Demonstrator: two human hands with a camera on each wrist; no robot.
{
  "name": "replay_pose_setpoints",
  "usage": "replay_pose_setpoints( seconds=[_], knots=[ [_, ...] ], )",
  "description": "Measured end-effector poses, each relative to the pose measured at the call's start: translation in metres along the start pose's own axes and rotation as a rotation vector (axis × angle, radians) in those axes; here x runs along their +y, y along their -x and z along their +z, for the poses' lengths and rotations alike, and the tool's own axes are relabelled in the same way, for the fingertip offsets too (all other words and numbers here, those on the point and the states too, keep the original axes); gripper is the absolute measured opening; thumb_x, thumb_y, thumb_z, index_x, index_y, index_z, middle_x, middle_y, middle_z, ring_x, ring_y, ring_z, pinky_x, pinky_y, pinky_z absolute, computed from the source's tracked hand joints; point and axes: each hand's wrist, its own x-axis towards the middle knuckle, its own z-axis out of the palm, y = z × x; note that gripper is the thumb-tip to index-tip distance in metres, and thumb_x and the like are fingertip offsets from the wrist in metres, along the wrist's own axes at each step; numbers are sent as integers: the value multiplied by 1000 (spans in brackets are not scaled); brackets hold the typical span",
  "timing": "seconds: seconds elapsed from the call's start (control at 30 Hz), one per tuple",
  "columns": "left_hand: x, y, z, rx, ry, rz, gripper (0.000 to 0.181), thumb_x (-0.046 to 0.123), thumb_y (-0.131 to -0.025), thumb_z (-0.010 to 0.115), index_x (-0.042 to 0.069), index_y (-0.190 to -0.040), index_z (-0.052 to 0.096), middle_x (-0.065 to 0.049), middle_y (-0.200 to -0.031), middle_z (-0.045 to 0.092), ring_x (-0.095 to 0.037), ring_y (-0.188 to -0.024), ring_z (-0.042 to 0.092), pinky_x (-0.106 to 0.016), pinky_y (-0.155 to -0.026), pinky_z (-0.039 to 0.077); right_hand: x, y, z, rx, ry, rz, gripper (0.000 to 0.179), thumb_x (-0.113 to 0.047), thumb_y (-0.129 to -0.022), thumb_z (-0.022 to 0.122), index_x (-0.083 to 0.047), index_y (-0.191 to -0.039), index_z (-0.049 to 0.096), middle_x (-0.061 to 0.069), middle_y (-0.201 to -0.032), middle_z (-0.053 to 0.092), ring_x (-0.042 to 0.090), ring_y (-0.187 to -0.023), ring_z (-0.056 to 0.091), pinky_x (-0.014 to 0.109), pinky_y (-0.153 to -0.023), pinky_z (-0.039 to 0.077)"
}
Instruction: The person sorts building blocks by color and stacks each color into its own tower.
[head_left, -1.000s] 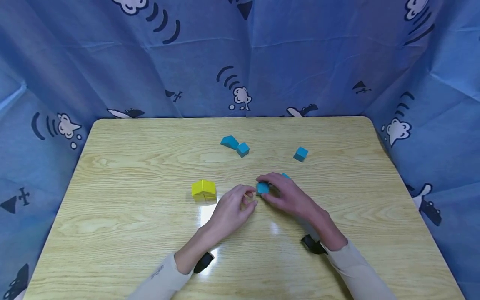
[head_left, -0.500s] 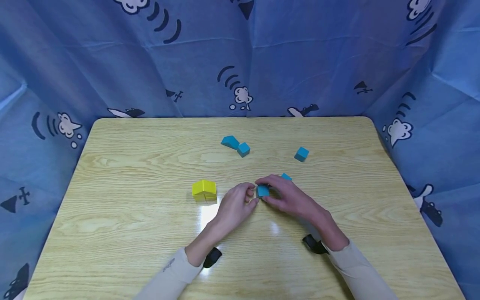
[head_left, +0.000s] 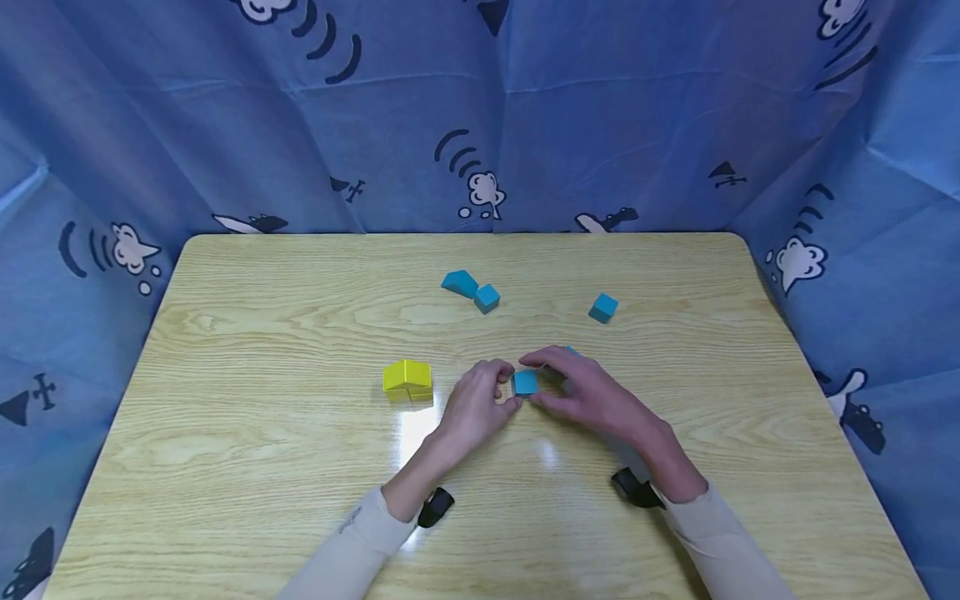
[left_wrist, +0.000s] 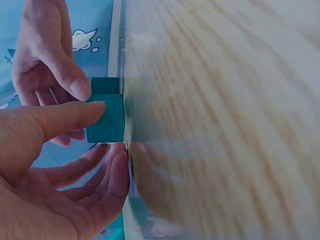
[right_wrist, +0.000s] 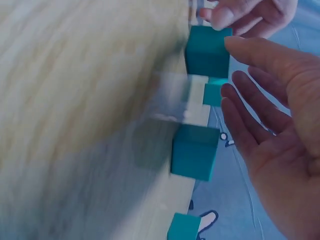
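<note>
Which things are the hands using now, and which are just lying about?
Being used, I think:
nearest blue cube, between the left hand and right hand

Just lying about, it seems (maybe for later):
blue wedge
back blue cube, beside the wedge
far-right blue cube
blue block by the right hand
yellow blocks

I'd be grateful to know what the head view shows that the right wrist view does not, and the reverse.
Only the head view shows the yellow blocks, the light sleeves and the black wrist devices.

Only the right wrist view shows the palm side of the right hand and a full look at a blue block, apparently the one that hand mostly hides from the head camera.

Both show the left hand, the blue cube between the hands, the wooden tabletop and the patterned blue cloth.
</note>
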Motion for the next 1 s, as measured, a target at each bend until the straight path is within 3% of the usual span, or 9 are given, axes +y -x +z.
replay_pose_setpoints(
  seconds=[0.33,0.53,0.77,1.0],
  knots=[
    [-1,-3,1,11,-3,13,37,8,-87,83,2,-120,68,-12,-110,65,-21,-87,62,-26,-71,48,10,1,-9,118,123,71,44,-7,-89,81,-1,-129,64,14,-132,61,33,-126,53,54,-105,45],
    [-2,-4,1,-13,0,9,34,10,-88,83,4,-118,68,-10,-109,66,-20,-88,62,-27,-72,49,18,3,-10,102,143,108,41,-4,-89,80,-2,-127,65,15,-133,59,34,-125,53,55,-105,45],
    [-2,-6,0,-25,7,-6,35,12,-88,83,5,-119,69,-8,-110,67,-18,-87,62,-26,-71,49,22,7,-14,77,135,86,32,4,-89,77,-3,-119,69,13,-125,63,33,-119,57,54,-101,48],
    [-4,-7,1,-28,15,-8,33,13,-89,83,6,-118,69,-7,-110,66,-19,-87,60,-27,-72,47,22,8,-15,102,107,89,29,-3,-90,78,-5,-118,68,8,-118,67,28,-112,62,50,-96,51]
  ],
)
